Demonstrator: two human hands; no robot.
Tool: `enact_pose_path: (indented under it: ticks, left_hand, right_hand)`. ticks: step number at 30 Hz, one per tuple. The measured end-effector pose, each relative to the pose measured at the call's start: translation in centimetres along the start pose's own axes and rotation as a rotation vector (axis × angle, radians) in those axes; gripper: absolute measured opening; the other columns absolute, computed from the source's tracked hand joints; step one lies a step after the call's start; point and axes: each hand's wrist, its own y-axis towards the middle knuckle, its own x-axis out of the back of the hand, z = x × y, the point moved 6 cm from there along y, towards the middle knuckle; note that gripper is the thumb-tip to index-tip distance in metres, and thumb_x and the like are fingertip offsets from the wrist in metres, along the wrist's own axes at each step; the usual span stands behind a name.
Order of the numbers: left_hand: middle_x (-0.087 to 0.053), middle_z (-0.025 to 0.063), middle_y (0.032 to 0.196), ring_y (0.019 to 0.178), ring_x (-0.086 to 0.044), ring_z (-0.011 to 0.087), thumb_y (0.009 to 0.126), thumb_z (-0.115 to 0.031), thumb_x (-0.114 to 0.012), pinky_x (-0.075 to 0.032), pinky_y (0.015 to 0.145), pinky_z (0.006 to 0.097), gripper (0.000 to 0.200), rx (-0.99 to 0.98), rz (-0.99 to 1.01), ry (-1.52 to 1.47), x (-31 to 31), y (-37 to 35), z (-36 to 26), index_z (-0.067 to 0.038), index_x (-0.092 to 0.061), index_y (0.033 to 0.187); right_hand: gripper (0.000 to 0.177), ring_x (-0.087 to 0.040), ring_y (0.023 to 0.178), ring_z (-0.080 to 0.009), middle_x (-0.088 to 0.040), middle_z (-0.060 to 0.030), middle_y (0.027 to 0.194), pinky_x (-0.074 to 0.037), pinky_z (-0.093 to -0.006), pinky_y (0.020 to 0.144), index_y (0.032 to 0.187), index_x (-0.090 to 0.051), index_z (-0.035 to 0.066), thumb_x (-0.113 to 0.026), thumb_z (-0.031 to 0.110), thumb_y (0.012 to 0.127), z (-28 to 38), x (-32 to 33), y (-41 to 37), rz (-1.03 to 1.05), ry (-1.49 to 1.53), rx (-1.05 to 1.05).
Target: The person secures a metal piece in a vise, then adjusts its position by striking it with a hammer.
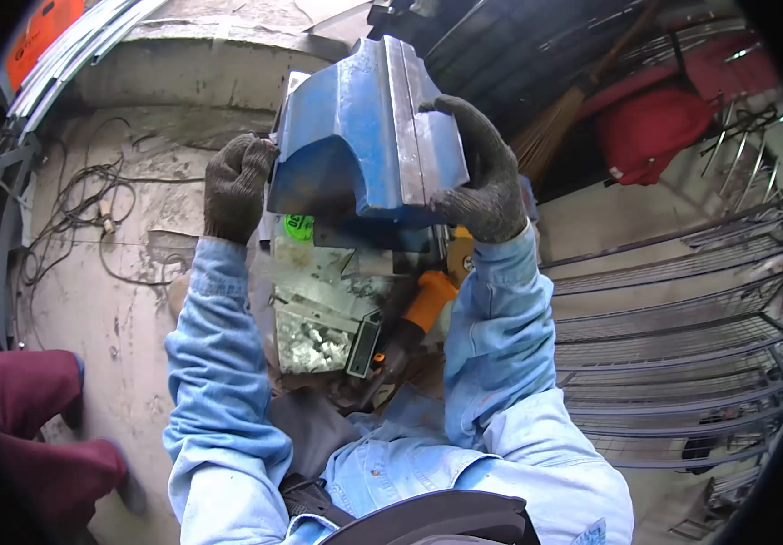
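A worn blue bench vise (332,136) with bare metal jaw edges stands in front of me at the top middle. My right hand (487,173), in a dark knitted glove, is wrapped round the vise's right side, thumb below and fingers above. At the left edge of the vise is my left hand (237,182), gloved too, with its fingers curled closed. What lies between those fingers is hidden. Below the vise, an orange and black angle grinder (428,302) lies near my right forearm. A square metal tube (364,343) sits beside it.
Tangled black cable (69,213) lies on the floor at left, near another person's maroon trousers (33,436). Wire racks (673,345) fill the right side. A broom (546,132) and a red cloth (650,136) are at upper right. Metal strips (92,45) lie at upper left.
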Motion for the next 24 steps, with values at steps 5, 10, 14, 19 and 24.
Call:
enact_pose_path:
  ticks: [5,10,14,19,24]
  left_hand:
    - [-0.054,0.0019,0.075,0.072,-0.049,0.0105,0.099,-0.013,-0.058,-0.042,0.067,0.0267,0.023,-0.009,0.079,-0.129,0.1,-0.4,0.1,-0.001,-0.058,0.080]
    - [-0.051,0.0033,0.074,0.072,-0.048,0.0124,0.098,-0.012,-0.058,-0.042,0.067,0.0309,0.023,0.044,0.098,-0.114,0.0,-0.6,-0.5,-0.001,-0.055,0.079]
    - [-0.052,0.0079,0.073,0.071,-0.051,0.0193,0.096,-0.011,-0.059,-0.043,0.068,0.0342,0.021,0.022,0.102,-0.068,0.3,-0.4,-0.3,0.000,-0.057,0.078]
    - [-0.051,0.0099,0.072,0.070,-0.051,0.0239,0.094,-0.010,-0.060,-0.043,0.069,0.0367,0.020,-0.032,0.101,-0.001,0.0,-0.1,-0.8,0.000,-0.059,0.077]
    - [-0.051,0.0096,0.071,0.068,-0.050,0.0236,0.094,-0.009,-0.060,-0.042,0.068,0.0369,0.019,-0.086,0.113,0.080,0.0,0.1,-0.9,0.000,-0.060,0.077]
  right_hand:
    - [0.106,-0.050,0.131,-0.0296,-0.055,-0.0199,0.138,-0.038,-0.0430,0.112,0.143,-0.044,-0.004,-0.094,0.042,0.060,0.3,-0.7,-0.3,-0.073,0.048,-0.060]
    - [0.108,-0.049,0.132,-0.0328,-0.052,-0.0226,0.140,-0.038,-0.0464,0.113,0.144,-0.041,-0.003,-0.092,0.044,0.062,0.5,-1.1,-0.3,-0.094,0.131,-0.093]
    - [0.109,-0.049,0.133,-0.0338,-0.051,-0.0241,0.140,-0.039,-0.0473,0.113,0.145,-0.040,-0.003,-0.092,0.046,0.062,0.5,-0.8,-0.4,-0.078,0.063,-0.114]
    - [0.106,-0.051,0.130,-0.0301,-0.055,-0.0202,0.137,-0.036,-0.0444,0.113,0.142,-0.046,-0.004,-0.094,0.042,0.059,0.6,-1.1,-0.2,-0.127,0.122,-0.080]
    - [0.105,-0.051,0.130,-0.0312,-0.055,-0.0215,0.137,-0.037,-0.0451,0.113,0.142,-0.046,-0.004,-0.094,0.041,0.060,0.5,-1.0,-0.2,-0.136,0.142,-0.085]
